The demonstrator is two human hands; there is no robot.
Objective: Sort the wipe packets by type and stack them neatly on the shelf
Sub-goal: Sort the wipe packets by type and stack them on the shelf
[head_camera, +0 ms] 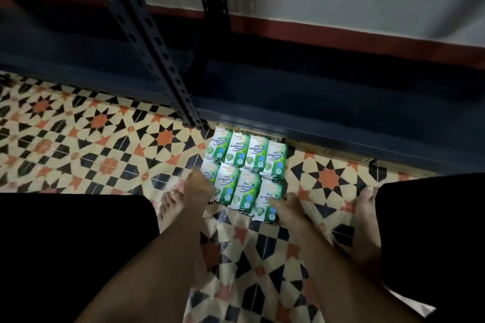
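Note:
Several green-and-white "Pine Antibacterial Wipes" packets lie flat on the tiled floor in two rows, just in front of the dark metal shelf. My left hand touches the left edge of the near row's leftmost packet. It is blurred and its fingers are hidden. My right hand holds the near row's rightmost packet, thumb on top and fingers curled at its right edge. That packet sits slightly askew from the row.
A slotted shelf upright stands just left of the packets. The patterned floor tiles spread to the left. My bare feet flank the packets, and my knees in black cloth fill the lower corners.

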